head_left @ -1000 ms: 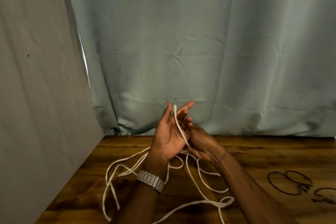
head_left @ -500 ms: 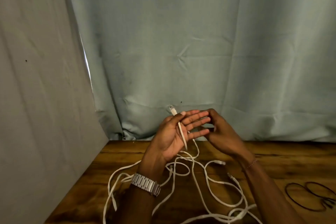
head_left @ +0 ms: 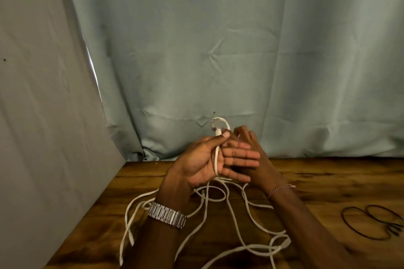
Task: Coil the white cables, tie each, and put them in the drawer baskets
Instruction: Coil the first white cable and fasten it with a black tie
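Head view: our left hand [head_left: 203, 159] thumb-pins the white cable [head_left: 216, 159] across straight fingers as coiling form; right hand [head_left: 251, 155] behind, fingers seemingly loose.

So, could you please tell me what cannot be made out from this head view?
- Right hand: its palm and grip sit behind the left hand, so whether it holds the white cable is unclear.
- Cable's lower loops: cut off by the bottom edge.
- Dark loops on the table: too small to identify, partly cut by the right edge.
- Drawer baskets: not in view.
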The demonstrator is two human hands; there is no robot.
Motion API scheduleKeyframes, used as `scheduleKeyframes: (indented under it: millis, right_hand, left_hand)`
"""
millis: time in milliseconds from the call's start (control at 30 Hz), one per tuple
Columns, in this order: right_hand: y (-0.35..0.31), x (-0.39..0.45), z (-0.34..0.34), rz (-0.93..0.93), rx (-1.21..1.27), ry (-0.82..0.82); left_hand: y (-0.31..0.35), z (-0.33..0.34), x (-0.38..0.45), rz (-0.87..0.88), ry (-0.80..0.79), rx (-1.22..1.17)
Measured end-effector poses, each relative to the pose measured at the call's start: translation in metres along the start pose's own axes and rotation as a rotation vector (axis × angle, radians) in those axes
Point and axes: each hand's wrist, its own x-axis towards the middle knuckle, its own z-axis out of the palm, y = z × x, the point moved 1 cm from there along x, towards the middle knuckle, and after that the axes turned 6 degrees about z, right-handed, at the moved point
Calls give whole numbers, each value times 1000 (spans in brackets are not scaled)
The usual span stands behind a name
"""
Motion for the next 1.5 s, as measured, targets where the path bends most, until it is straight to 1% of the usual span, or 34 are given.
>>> scheduleKeyframes:
  millis: [100, 167, 233, 333, 400, 500, 567, 600, 667, 767, 800, 867, 933, 1000, 1100, 1200, 1333, 1433, 1500]
  right_hand:
    - [18, 9, 6, 44, -242, 35]
    - [24, 10, -2, 105, -270, 80]
    - [24, 10, -14, 100, -235, 137]
    - [22, 10, -29, 52, -237, 169]
    - [19, 12, -37, 50, -247, 205]
    - [15, 12, -48, 103, -198, 244]
    - [9, 10, -56, 122, -111, 192]
    - [5, 10, -59, 114, -43, 151]
    - [-6, 11, -64, 48, 103, 105]
    - [-21, 11, -74, -48, 258, 59]
    - [-25, 9, -78, -53, 306, 3]
    - [-29, 7, -79, -42, 384, -153]
    - [-31, 6, -74, -52, 374, -289]
    - [-31, 6, -67, -52, 383, -390]
    - [-27, 5, -61, -24, 524, -550]
    - [-18, 3, -57, -8, 532, -707]
    - [-11, -1, -58, 13, 558, -890]
    - [-5, -2, -52, 24, 543, -931]
    - [1, -2, -44, 30, 517, -903]
  left_hand:
    - [-7, -4, -1, -127, -87, 145]
    - [-9, -3, 2, -195, -85, 244]
    - [-11, -3, 5, -244, -31, 310]
    - [-14, -4, 9, -269, 78, 373]
    - [-17, -8, 13, -231, 165, 380]
    - [-18, -14, 17, -116, 310, 331]
    - [-17, -16, 18, -24, 373, 289]
    - [-16, -17, 19, 24, 374, 265]
    - [-14, -17, 20, 122, 337, 186]
    - [-10, -18, 21, 222, 268, 10]
    - [-7, -19, 20, 265, 260, -61]
    - [2, -14, 16, 332, 300, -203]
    - [8, -12, 11, 386, 316, -297]
    - [12, -12, 9, 422, 273, -318]
    - [12, -12, 7, 459, 192, -337]
    - [7, -11, 12, 513, 171, -325]
    - [4, -11, 15, 511, 180, -309]
    - [4, -10, 13, 466, 201, -224]
    - [3, -11, 11, 412, 173, -149]
